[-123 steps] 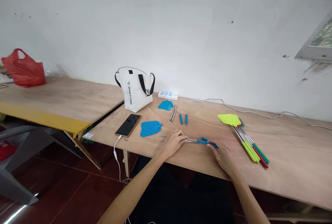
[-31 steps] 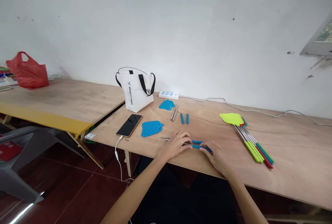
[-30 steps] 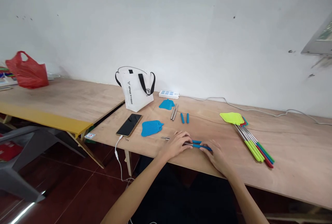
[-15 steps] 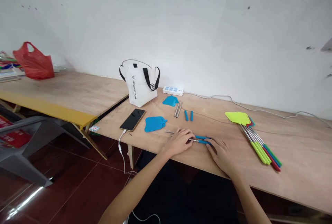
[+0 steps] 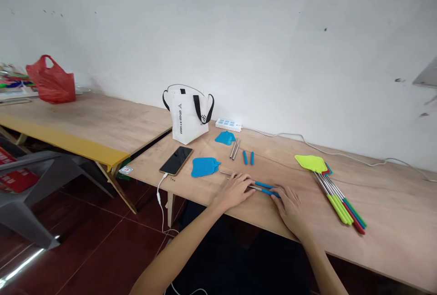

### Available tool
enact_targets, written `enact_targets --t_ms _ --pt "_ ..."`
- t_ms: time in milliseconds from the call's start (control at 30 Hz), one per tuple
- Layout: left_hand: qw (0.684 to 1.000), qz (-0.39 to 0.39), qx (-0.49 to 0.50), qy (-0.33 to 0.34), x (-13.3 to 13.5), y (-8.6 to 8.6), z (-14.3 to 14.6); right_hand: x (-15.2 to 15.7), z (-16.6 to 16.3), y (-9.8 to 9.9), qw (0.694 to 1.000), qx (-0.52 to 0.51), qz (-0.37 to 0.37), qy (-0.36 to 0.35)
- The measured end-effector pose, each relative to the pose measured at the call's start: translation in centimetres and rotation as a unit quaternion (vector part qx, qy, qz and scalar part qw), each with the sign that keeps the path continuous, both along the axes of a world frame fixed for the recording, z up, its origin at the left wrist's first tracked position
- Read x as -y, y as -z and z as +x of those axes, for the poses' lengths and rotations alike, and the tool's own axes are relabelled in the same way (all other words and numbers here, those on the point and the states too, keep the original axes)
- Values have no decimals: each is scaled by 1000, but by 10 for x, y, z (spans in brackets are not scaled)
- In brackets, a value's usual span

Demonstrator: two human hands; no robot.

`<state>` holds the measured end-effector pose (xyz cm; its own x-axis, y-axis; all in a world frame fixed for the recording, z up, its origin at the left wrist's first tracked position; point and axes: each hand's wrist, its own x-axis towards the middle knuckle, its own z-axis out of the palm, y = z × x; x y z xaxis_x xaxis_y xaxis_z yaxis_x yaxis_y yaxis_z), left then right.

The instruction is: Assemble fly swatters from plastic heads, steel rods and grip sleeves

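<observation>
My left hand [image 5: 235, 190] rests on the wooden table [image 5: 382, 204], its fingers curled over a thin metal rod [image 5: 226, 174]. My right hand [image 5: 290, 203] lies just to the right, fingers closed on the blue grip [image 5: 263, 187] at that rod's end. A blue swatter head [image 5: 204, 166] lies to the left of my left hand. Further back lie another blue swatter head [image 5: 225, 138], two bare metal rods [image 5: 235, 149] and two loose blue grips [image 5: 248, 157].
Several finished swatters [image 5: 332, 186] with green, blue and red handles lie at the right. A phone [image 5: 176, 160] on a cable, a white tote bag [image 5: 189, 115] and a power strip [image 5: 229, 124] sit at the left and back. A red plastic bag [image 5: 52, 81] lies on the neighbouring table.
Both hands stay on the rod and blue grip. They have drawn closer together since four seconds ago. The camera has shifted a little.
</observation>
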<state>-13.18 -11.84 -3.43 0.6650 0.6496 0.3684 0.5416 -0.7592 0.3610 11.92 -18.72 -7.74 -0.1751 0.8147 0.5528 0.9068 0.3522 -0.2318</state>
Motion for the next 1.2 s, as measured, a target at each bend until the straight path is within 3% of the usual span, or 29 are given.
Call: enact_targets --t_ms 167,433,800,1200 --pt "1000 7 3 20 0 -1 0 1 -3 -2 999 18 -29 -14" --pt "1000 1 17 -16 4 -6 0 -1 -2 0 999 27 -30 -5" --pt "1000 4 26 -17 5 -7 -1 2 -6 -6 999 39 -34 -4" --pt "999 -1 32 -35 -1 2 0 3 -8 -9 999 8 -42 16"
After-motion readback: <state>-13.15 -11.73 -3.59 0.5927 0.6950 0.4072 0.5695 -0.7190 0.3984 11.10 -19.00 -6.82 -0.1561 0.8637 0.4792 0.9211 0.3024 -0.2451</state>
